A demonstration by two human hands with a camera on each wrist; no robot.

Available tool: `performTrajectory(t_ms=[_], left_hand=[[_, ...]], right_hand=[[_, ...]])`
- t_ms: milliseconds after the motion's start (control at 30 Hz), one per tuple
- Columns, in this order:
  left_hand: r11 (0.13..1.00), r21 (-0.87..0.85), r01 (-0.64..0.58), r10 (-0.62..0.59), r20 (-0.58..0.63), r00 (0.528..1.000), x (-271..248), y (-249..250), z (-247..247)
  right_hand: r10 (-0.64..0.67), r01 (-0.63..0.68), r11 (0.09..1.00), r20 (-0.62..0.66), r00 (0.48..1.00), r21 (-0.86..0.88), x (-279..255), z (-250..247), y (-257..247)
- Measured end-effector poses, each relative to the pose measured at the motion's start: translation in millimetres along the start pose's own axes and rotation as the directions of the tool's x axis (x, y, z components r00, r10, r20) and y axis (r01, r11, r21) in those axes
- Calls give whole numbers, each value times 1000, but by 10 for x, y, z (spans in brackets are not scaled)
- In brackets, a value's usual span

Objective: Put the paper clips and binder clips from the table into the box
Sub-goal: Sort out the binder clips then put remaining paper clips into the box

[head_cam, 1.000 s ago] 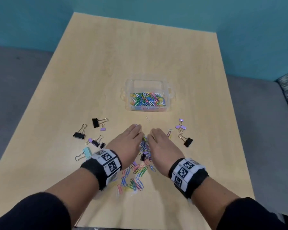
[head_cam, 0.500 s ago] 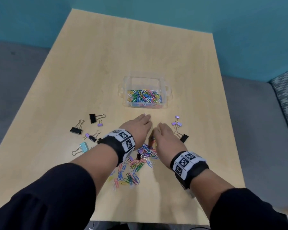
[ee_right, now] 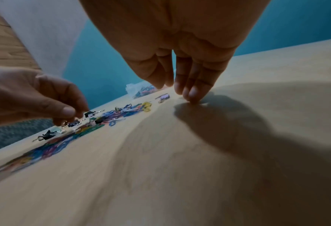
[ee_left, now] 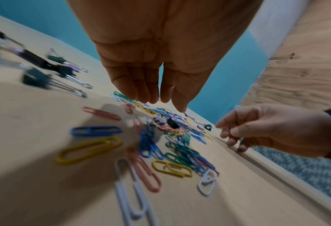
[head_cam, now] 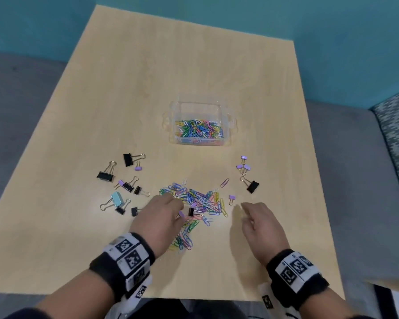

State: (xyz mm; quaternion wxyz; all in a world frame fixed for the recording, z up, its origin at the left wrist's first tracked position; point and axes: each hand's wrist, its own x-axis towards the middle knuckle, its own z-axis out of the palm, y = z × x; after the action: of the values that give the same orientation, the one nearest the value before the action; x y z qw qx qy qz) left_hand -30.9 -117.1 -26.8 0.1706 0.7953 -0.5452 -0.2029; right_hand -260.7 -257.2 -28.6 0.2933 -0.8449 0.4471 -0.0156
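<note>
A clear plastic box (head_cam: 226,134) sits mid-table with several coloured paper clips inside. A loose pile of paper clips (head_cam: 198,199) lies in front of it, with a small black binder clip (head_cam: 191,212) in it. My left hand (head_cam: 161,215) hovers over the pile's near left side. Its fingers (ee_left: 151,91) point down and hold nothing. My right hand (head_cam: 258,224) is to the right of the pile. Its fingertips (ee_right: 191,96) touch bare table and hold nothing.
Black, lilac and light blue binder clips (head_cam: 116,199) lie scattered left of the pile. Lilac ones (head_cam: 243,166) and a black one (head_cam: 252,186) lie to its right. A single purple paper clip (head_cam: 224,183) lies apart. The table's near edge is just behind my wrists.
Both hands were together at the far side of the pile. They have drawn back toward me and spread apart, leaving the pile uncovered.
</note>
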Motion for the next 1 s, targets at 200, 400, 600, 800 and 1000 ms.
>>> performTrajectory(t_ms=[200,400,600,800,1000], left_hand=[[980,163,-113,95,115,989,182,201,119],[981,170,-99,75,143,987,227,174,146],[998,-12,-68,69,78,995,165,252,87],[853,-485,195,-236,-26,971,-105,121,-194],[749,-459,478,-581,-108,807,-442,-495,-461]], right_hand=[[-57,58,979,14,998,-197,257,165,-210],[-62,68,935,29,998,-349,463,101,-140],[-151,161,936,56,987,-314,355,45,-313],[-395,415,868,130,910,-271,368,302,-803],[-337,391,840,203,919,-376,573,474,-965]])
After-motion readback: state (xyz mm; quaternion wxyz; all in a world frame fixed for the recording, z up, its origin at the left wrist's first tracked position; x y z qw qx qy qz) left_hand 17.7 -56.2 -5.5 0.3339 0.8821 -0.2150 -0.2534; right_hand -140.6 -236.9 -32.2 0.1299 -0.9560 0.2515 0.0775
